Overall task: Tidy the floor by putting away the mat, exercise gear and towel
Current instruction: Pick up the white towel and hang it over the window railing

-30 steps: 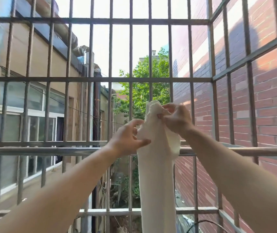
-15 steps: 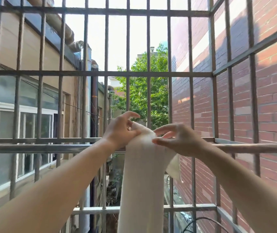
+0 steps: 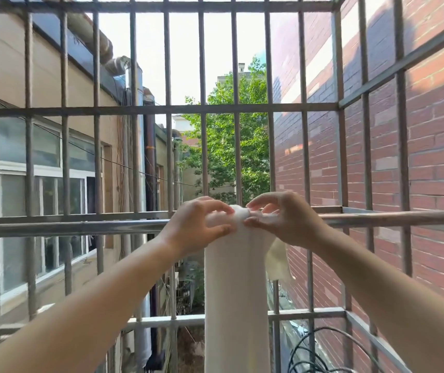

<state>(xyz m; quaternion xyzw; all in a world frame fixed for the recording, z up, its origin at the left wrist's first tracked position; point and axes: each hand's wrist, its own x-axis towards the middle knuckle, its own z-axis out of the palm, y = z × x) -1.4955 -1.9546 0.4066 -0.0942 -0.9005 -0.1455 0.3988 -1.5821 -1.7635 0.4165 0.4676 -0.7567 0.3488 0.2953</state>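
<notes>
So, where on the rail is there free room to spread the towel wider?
The rail is bare left of the left hand and right of the right hand. The middle is crowded: both hands grip the towel there.

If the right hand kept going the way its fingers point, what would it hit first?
The right hand points left along the rail. It would first press into the towel bunched there, which it pinches, then probably meet the left hand close beyond.

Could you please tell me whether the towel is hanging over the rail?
Hanging: the towel drapes over the rail, one length in front, another behind.
</notes>
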